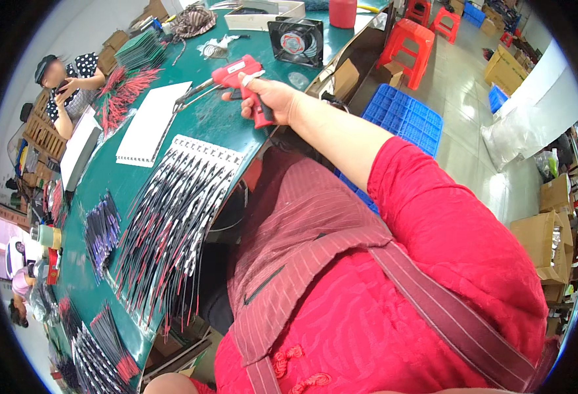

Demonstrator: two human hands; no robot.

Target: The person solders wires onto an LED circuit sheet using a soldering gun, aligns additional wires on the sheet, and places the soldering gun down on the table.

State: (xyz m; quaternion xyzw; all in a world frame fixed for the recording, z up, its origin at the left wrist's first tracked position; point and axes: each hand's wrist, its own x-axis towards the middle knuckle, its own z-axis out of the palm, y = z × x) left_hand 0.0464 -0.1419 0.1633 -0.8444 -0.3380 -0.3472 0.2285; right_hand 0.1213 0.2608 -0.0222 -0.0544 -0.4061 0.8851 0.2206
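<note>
Right hand (272, 96) clamped around red gun-shaped tool (236, 71), 11 o'clock. Left hand out of view; state cannot be told. Risk: a dipping wrist could scrape the white sheet (149, 125), 10 o'clock; a swing toward 9 could disarrange the wires (171, 226).

Tabletop (203, 121) at 10 o'clock: smooth and pretty glossy, with a matt, papery white sheet (148, 125) on it. Gun-shaped tool (236, 70) at 11 is red plastic. Stool (404, 33) at 1, shiny plastic; crate (404, 117) at 2, plastic too. Floor tiles (469, 88) at 2 are super glossy. Bag (509, 139) near 3: crinkly see-through plastic. Box (538, 243) at 3, matt cardboard. Apron (302, 210) dead center, matt cloth; red top (466, 262) at 4, textured fabric, slight sheen.
</note>
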